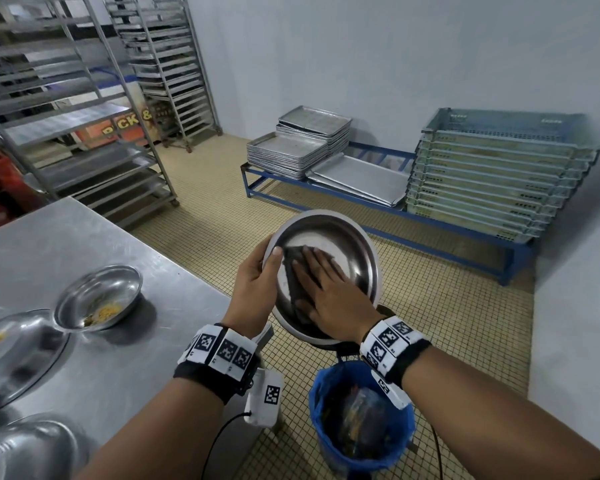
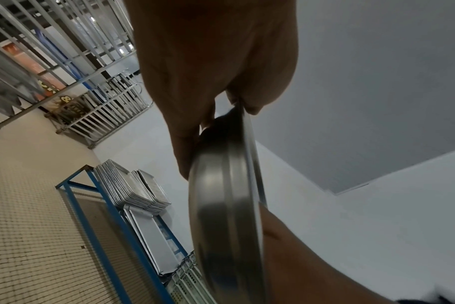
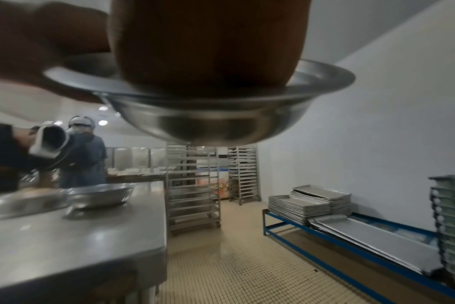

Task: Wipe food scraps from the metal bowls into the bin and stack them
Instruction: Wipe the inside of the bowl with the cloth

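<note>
While the person stands at the corner of the steel table (image 1: 125,237), the layout from left to right reads as follows. Far left on the table: a large shallow metal dish (image 1: 18,355) with yellow scraps at its left edge, upright, opening up. Just right of it, overlapping its rim: a small metal bowl (image 1: 99,297), upright, opening up, yellow and dark scraps in its bottom. A further metal piece (image 1: 32,441) at the near left edge is blurred; type not determinable.

Right of the table edge, in the air: the left hand (image 1: 255,289) grips the held bowl (image 1: 347,247) at its left rim, thumb curled over the rim onto the inner face, fingers behind on the outside (left wrist view confirms the rim pinched between thumb and fingers). Held bowl is tilted steeply, opening facing back toward the person and slightly up, bottom pointing away toward the far wall; round, so no long axis. It sits directly above the blue-lined bin (image 1: 361,420) on the floor, apart from it.

Right hand (image 1: 329,289): fingers straight and spread, palm flat, pressing a dark cloth (image 1: 291,275) against the bowl's inner wall on its left and lower part. The cloth is not pinched.

Further right, by the wall: stacked metal trays (image 1: 291,150) and stacked crates (image 1: 499,174) on a blue low rack (image 1: 430,223).
</note>
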A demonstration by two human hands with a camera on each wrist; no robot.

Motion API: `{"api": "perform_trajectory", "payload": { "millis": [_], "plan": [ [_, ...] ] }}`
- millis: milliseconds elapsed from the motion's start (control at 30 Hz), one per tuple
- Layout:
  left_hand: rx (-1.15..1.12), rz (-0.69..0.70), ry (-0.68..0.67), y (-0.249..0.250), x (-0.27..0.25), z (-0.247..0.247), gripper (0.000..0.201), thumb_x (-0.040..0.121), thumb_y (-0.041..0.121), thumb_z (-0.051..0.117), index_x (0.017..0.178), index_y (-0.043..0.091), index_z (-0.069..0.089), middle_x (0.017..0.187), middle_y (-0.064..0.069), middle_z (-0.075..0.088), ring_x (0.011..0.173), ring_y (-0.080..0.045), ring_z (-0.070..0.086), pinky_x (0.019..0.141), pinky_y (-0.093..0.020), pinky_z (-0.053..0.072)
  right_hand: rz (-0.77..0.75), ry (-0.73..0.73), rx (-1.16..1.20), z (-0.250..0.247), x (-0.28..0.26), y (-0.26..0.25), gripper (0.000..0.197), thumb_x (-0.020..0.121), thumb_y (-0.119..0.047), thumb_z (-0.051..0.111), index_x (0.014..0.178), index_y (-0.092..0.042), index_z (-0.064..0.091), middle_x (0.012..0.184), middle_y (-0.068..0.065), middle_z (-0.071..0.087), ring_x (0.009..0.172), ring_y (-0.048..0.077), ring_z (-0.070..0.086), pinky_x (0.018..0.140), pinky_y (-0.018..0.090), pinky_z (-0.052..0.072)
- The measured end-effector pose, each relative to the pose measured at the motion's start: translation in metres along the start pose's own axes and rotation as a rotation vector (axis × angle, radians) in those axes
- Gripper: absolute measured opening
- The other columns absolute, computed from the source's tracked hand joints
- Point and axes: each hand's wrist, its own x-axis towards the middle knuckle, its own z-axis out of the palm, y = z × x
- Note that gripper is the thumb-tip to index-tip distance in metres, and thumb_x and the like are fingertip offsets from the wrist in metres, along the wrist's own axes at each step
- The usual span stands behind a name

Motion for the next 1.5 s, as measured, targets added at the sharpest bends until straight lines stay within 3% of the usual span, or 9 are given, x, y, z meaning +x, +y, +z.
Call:
{"api": "perform_trajectory", "payload": {
  "millis": [133,300,400,533,700,867,1133,1400,1500],
  "plan": [
    [0.005,0.002,-0.001,-0.003,-0.002,-0.001,0.028,0.112,0.016,0.048,0.13,0.026,0.066,0.113,-0.005,0.078,0.104,-0.025,0.076,0.081,-0.033,0.062,0.196,0.008,0.017,-0.001,0.0,0.01,0.077,0.098,-0.063,0.01,0.163,-0.024,-0.003,0.17,0.007,-0.012,0.157,0.027,-0.012,0.127,0.052,0.004],
    [0.023,0.006,-0.004,-0.005,-0.001,0.003,0.028,0.112,0.016,0.048,0.129,0.027,0.067,0.115,-0.004,0.078,0.107,-0.023,0.075,0.086,-0.033,0.061,0.052,0.014,-0.003,0.006,0.003,0.003,0.074,0.103,-0.061,0.02,0.163,-0.024,-0.005,0.17,0.006,-0.011,0.157,0.026,-0.012,0.127,0.049,0.004],
    [0.043,0.008,0.003,-0.007,0.0,0.005,0.028,0.112,0.017,0.048,0.13,0.028,0.066,0.114,-0.003,0.078,0.105,-0.022,0.076,0.081,-0.031,0.061,0.262,0.062,0.053,0.002,0.007,0.008,0.076,0.102,-0.062,0.013,0.163,-0.021,-0.005,0.17,0.007,-0.015,0.156,0.026,-0.016,0.127,0.049,0.0],
    [0.056,0.022,0.01,-0.007,0.004,0.002,0.028,0.112,0.015,0.048,0.133,0.019,0.066,0.116,-0.003,0.078,0.11,-0.02,0.074,0.086,-0.028,0.06,0.029,-0.043,0.005,0.008,0.002,0.001,0.08,0.101,-0.063,0.02,0.159,-0.024,-0.018,0.168,0.007,-0.021,0.154,0.025,-0.021,0.127,0.045,-0.004],
    [0.106,0.037,-0.018,-0.007,0.009,-0.001,0.03,0.112,0.016,0.049,0.138,0.019,0.064,0.119,-0.007,0.075,0.111,-0.024,0.073,0.085,-0.036,0.061,0.25,-0.034,-0.12,0.002,0.001,0.029,0.087,0.095,-0.064,0.002,0.162,-0.007,0.0,0.17,0.017,-0.002,0.157,0.032,-0.005,0.127,0.046,-0.004],
    [0.15,0.072,0.036,-0.005,0.017,-0.005,0.03,0.111,0.018,0.05,0.136,0.022,0.065,0.117,-0.003,0.076,0.11,-0.021,0.073,0.089,-0.046,0.063,0.223,-0.184,-0.093,0.014,-0.011,0.02,0.098,0.084,-0.064,-0.012,0.161,-0.003,-0.005,0.169,0.02,-0.007,0.156,0.033,-0.011,0.126,0.043,-0.01],
    [0.124,0.076,0.013,0.002,0.017,0.01,0.03,0.111,0.017,0.05,0.138,0.02,0.065,0.118,-0.005,0.076,0.109,-0.022,0.074,0.089,-0.042,0.063,0.246,0.045,0.091,-0.009,0.006,0.02,0.081,0.104,-0.059,0.026,0.162,-0.015,-0.01,0.168,0.011,-0.017,0.156,0.028,-0.016,0.124,0.04,-0.009],
    [0.12,0.135,0.098,0.0,0.018,0.004,0.029,0.111,0.018,0.049,0.134,0.021,0.067,0.12,-0.003,0.074,0.117,-0.024,0.069,0.097,-0.049,0.059,0.161,-0.151,0.195,0.007,-0.015,0.003,0.07,0.108,-0.05,0.023,0.162,-0.02,-0.008,0.169,0.007,-0.018,0.155,0.02,-0.017,0.128,0.041,-0.003],
    [0.106,0.145,0.131,0.004,0.021,0.005,0.029,0.111,0.017,0.049,0.128,0.029,0.069,0.119,0.004,0.075,0.116,-0.018,0.069,0.095,-0.041,0.059,0.086,-0.158,0.257,0.005,-0.017,-0.003,0.061,0.109,-0.047,0.018,0.163,-0.025,0.001,0.17,0.0,-0.012,0.155,0.012,-0.013,0.126,0.033,-0.006]
  ]
}}
